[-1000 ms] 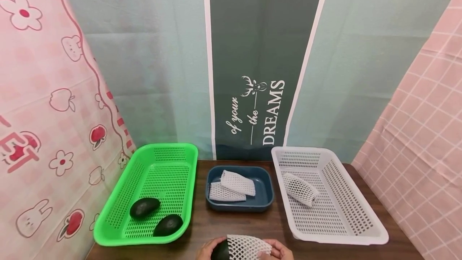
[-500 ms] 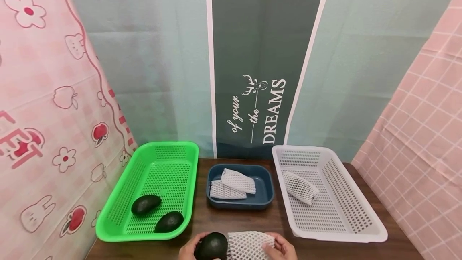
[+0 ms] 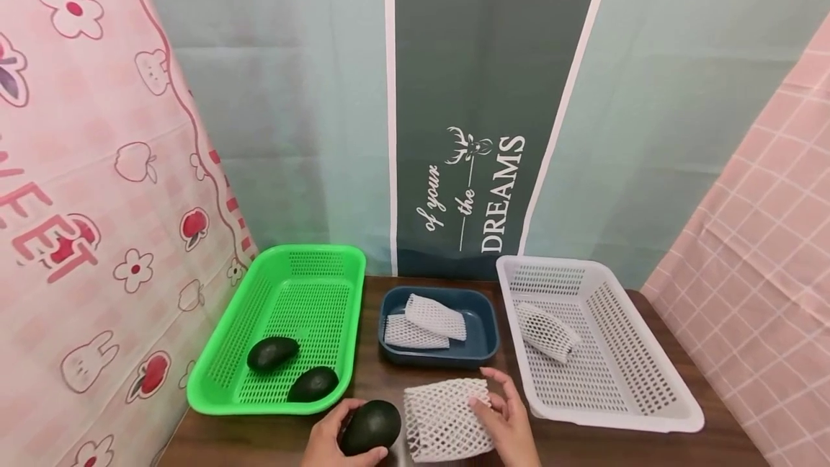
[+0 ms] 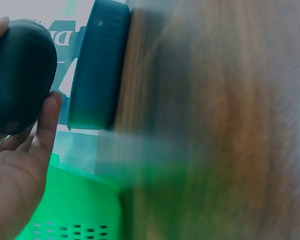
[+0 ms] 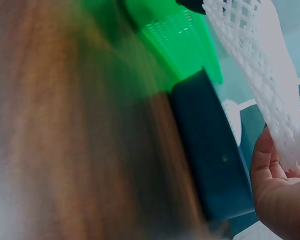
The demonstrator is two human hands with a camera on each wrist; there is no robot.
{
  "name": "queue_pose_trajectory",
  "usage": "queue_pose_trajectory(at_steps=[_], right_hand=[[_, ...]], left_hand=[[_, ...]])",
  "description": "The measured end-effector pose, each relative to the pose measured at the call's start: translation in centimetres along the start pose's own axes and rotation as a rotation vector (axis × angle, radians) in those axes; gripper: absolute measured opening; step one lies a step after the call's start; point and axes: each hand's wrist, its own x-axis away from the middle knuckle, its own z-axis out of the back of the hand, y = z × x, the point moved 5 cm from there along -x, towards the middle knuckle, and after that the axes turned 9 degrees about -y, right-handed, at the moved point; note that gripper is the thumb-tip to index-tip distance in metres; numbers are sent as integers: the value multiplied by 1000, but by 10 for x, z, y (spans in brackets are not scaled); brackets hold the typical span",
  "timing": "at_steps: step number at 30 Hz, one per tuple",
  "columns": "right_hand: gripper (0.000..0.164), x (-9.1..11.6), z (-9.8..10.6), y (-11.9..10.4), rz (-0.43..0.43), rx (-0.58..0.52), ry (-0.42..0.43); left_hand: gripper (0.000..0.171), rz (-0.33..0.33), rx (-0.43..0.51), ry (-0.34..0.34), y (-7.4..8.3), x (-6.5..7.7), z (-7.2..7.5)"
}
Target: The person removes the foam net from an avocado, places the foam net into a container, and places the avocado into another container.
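A dark green avocado (image 3: 372, 428) is gripped by my left hand (image 3: 332, 439), fingers and thumb curled round it; the left wrist view shows the same avocado (image 4: 24, 75) held off the table. My right hand (image 3: 509, 420) pinches one end of a white foam net sleeve (image 3: 447, 420). The sleeve's other end gapes toward the avocado, with a small space between them in the head view. In the right wrist view the sleeve (image 5: 267, 75) hangs flattened from the fingers.
Two avocados (image 3: 273, 354) lie in the green basket (image 3: 357, 323) at left. Behind my hands, a blue tray (image 3: 483, 326) holds two foam nets (image 3: 436, 317). A white basket (image 3: 616, 416) at right holds a netted item (image 3: 547, 332). Curtains surround the wooden table.
The avocado has come apart from the sleeve: earlier its end sat at or inside the sleeve's mouth, now a gap shows. Both hands have moved up in the head view.
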Motion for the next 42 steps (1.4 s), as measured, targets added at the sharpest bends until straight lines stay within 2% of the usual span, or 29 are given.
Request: queue_pose_trajectory(at_steps=[2,5,7,10,11,14,17,18,20,23,28,34,42], right_hand=[[53,-9,4,4,74,-2,-4],[54,-27,17,23,149,10,24],[56,-41,27,40,203,14,47],[48,-59,37,55,316,62,84],[41,-57,33,43,379,54,71],[23,-64,34,37,497,75,80],[15,-71,37,33,508,101,134],[18,-80,43,47,475,120,174],[23,-88,47,52,420,123,224],[30,-98,48,53,375,93,253],[40,-111,49,57,355,54,263],[50,-129,45,57,371,-9,233],[55,-162,52,49,374,41,285]], left_hand=[[53,-4,27,-23,4,-2,5],[54,-40,24,-11,10,-4,12],[54,-72,-5,14,14,-5,16],[56,-121,-17,63,21,-8,23],[56,-141,-16,80,23,-9,25],[57,-178,0,136,29,-14,31],[56,-187,-14,182,34,-19,40],[56,-177,-27,198,35,-21,43],[57,-171,-57,231,38,-24,51],[57,-139,-85,261,39,-27,62],[58,-98,-112,266,37,-31,76],[58,-71,-165,273,33,-36,89],[60,-126,-276,310,34,-47,99]])
